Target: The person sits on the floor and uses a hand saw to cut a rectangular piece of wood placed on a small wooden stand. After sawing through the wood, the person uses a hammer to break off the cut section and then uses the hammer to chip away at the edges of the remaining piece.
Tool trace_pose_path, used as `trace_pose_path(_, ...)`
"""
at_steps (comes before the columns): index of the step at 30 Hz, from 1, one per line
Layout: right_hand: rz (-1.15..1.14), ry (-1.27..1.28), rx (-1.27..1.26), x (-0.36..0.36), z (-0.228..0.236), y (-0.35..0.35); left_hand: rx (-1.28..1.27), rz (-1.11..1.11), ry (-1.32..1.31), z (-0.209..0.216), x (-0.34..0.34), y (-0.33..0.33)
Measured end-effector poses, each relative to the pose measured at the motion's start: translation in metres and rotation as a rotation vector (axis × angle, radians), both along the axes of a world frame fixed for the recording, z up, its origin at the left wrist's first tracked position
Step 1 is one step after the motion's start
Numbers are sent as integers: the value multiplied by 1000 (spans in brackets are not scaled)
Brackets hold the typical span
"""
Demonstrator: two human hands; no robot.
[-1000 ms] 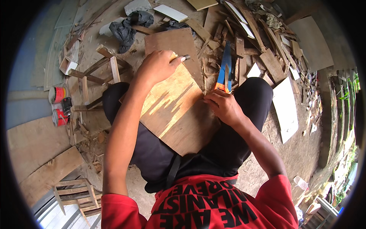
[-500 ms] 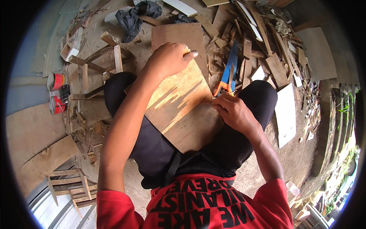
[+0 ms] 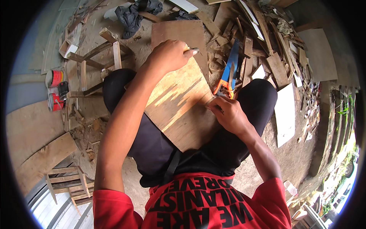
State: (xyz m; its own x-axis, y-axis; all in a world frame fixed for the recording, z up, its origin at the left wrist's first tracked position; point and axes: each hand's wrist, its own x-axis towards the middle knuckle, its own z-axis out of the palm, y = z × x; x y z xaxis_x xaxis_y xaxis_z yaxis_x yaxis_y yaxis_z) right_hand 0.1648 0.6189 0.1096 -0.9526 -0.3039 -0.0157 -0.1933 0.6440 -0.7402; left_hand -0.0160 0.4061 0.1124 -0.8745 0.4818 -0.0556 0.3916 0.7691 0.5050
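Observation:
A plywood board (image 3: pixel 187 118) rests tilted across my thighs, its brown top layer torn off in pale jagged streaks. My left hand (image 3: pixel 170 56) is closed around the board's far corner, the thumb showing at the edge. Over the right edge of the same board, my right hand (image 3: pixel 230 113) is closed in a pinch; whatever its fingertips hold is too small or hidden to name. Just beyond that hand lies a handsaw (image 3: pixel 230 68) with a blue blade and an orange handle. Another brown board (image 3: pixel 179 32) lies flat on the ground beyond my left hand.
Scrap wood (image 3: pixel 280 66) is heaped at the far right, beside a white panel (image 3: pixel 286 116). A wooden stool frame (image 3: pixel 84 63) stands to the left, near red tins (image 3: pixel 56 103). Black plastic bags (image 3: pixel 129 21) lie at the far side. A slatted wooden piece (image 3: pixel 70 183) is at lower left.
My right hand has shifted slightly left and toward me along the board's edge, and more of the saw's orange handle shows. My left hand keeps its place at the far corner.

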Motion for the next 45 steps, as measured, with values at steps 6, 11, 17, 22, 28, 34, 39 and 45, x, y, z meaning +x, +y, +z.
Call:
trace_pose_path(6,94,-184,-53,34,49,8,-79,-32,-35,6,-4,2)
trace_pose_path(11,240,-85,7,33,76,10,-53,-24,-17,8,-1,1)
trace_pose_path(17,362,-39,156,48,113,5,-70,-5,-39,9,0,3)
trace_pose_path(22,57,44,277,54,181,49,-43,9,4,-9,-4,-9)
trace_pose_path(28,-457,217,391,-3,85,81,-29,-27,11,12,-7,1)
trace_pose_path(34,-148,-110,57,-10,-8,22,-8,14,-17,16,5,-1)
trace_pose_path(39,-208,-131,-17,-6,-22,10,20,-4,6,15,3,-5)
trace_pose_path(45,-243,-162,-6,-5,-22,22,78,-46,21,17,4,2)
